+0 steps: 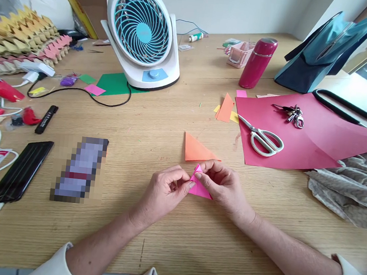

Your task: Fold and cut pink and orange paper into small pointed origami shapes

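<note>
Between my two hands is a small piece of bright pink folded paper [200, 191], with a narrow peak at its top and a wider base. My left hand [169, 188] pinches its left edge between thumb and fingertips. On the other side, my right hand [226, 186] grips the paper near the peak with thumb and index finger, hiding part of the right side. Just beyond my fingers lies an orange paper triangle [198, 150] on the wooden table [119, 244].
White-handled scissors [266, 142] and keys [294, 115] rest on red paper sheets [320, 145] at right. A fan [143, 32], a magenta flask [258, 63] and a blue bag [319, 60] stand behind. Phones, including a blurred one [80, 168], a marker [46, 119] and cables lie left.
</note>
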Motion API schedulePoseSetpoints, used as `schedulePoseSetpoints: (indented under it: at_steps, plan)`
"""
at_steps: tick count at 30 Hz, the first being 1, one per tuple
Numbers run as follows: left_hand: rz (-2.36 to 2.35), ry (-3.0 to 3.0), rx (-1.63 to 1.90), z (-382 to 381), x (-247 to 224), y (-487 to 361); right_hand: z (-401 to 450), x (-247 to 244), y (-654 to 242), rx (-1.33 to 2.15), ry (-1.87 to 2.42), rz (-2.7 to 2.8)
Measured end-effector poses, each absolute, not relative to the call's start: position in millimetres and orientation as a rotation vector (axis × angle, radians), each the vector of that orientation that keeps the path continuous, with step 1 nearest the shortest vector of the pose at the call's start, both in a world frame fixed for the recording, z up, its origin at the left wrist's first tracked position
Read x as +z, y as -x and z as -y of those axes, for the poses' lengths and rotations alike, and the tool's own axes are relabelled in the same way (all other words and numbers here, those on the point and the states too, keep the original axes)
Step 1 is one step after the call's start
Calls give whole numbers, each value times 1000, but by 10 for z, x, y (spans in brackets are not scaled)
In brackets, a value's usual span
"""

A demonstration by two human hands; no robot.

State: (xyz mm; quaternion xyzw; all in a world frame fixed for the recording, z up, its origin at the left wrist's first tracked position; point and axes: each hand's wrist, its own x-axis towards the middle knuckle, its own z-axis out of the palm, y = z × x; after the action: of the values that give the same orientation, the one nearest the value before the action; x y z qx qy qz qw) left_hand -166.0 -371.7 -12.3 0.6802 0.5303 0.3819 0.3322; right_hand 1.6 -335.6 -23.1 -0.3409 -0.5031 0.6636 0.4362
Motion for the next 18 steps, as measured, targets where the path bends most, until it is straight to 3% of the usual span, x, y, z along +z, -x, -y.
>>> schedulePoseSetpoints:
  at_steps: [18]
  plan:
    - [-1395,-1838,1038,3722,-128,1659,3359,-191,-9,1617,876,1291]
